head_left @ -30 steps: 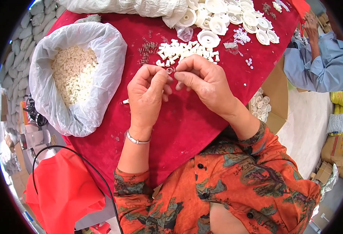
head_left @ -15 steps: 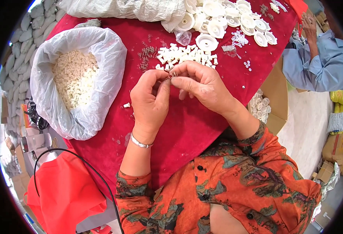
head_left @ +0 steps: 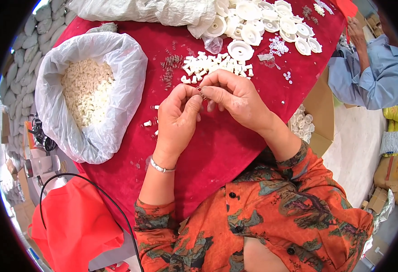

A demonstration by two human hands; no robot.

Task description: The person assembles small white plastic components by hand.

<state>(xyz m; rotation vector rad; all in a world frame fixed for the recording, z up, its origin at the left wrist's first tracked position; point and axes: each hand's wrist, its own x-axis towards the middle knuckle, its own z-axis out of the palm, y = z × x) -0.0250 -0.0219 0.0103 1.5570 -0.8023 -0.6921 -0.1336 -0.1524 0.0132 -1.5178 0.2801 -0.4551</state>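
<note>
Head camera looks straight down on a table covered in red cloth, and I see both hands meeting over its middle. My left hand has its fingers curled in, thumb and forefinger pressed together on a tiny part that is too small for me to make out. My right hand pinches the same part from the other side, so the fingertips of both hands touch there. A thin silver bracelet sits on the left wrist.

Just beyond the hands lies a pile of small white plastic pieces, and left of that pile a scatter of small metal springs. Farther up the cloth are many white round discs, some spilling from a clear bag. A few loose white pieces lie just left of the left hand.

To the left, a big clear plastic bag stands open, full of small white pieces. At the upper right edge another person in a blue shirt sits, well apart from my hands. A red bag with a black cable across it sits at the lower left.
</note>
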